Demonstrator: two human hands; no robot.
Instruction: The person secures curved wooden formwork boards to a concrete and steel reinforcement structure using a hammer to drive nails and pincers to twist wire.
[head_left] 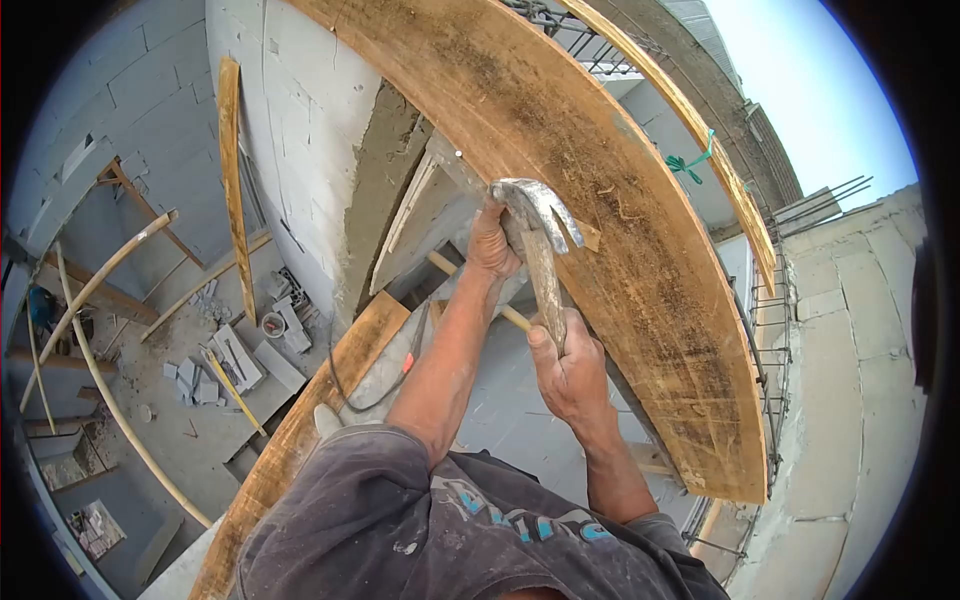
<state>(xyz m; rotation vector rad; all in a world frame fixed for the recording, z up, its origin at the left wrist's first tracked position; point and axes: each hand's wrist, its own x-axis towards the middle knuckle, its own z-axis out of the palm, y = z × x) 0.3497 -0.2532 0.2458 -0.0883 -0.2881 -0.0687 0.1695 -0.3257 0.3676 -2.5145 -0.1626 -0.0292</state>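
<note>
My right hand (572, 375) is wrapped round the wooden handle of a claw hammer (545, 275). The hammer's metal head lies over the lower edge of a wide, weathered wooden board (650, 270). My left hand (490, 245) is raised against that edge, right beside the hammer head. Its fingers look closed, but the head hides their tips and whatever they may hold. A nail head (458, 154) shows on the board's edge, up and left of the hammer. Beside the claw a small wood piece (592, 237) shows against the board.
Below me a plank (300, 450) runs diagonally over a drop to a lower floor with block pieces (240, 360) and bent poles (120, 400). A black cable (345, 395) hangs near my left arm. Behind the board are steel bars (770, 370) and a thin timber (700, 120).
</note>
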